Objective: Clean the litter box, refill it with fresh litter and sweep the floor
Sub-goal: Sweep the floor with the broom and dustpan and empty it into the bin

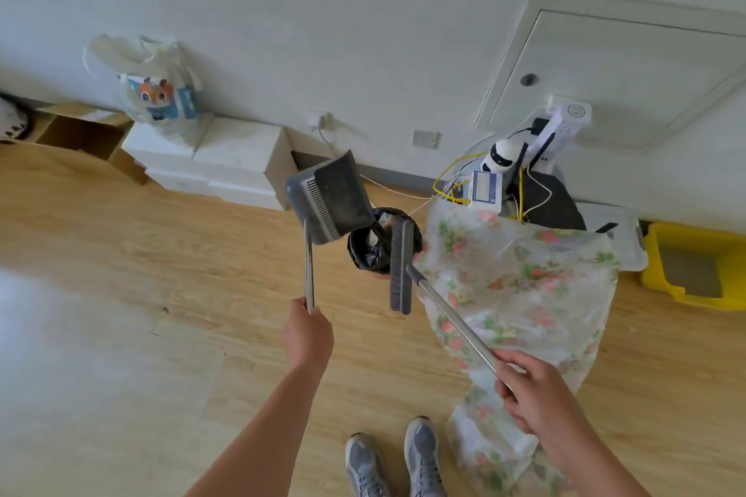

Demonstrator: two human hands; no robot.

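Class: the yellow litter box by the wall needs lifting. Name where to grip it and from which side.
Likely the litter box by its raised rim, gripped on opposite sides, from the open floor side: the wall stands behind it, a white storage box crowds one side.

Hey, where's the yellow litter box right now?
The yellow litter box sits on the wooden floor at the far right of the head view, by the wall, just right of the white bin and the floral cloth.

Grey dustpan [329, 198] tilted above black-lined bin [369, 250], grey broom [401, 266] head over it
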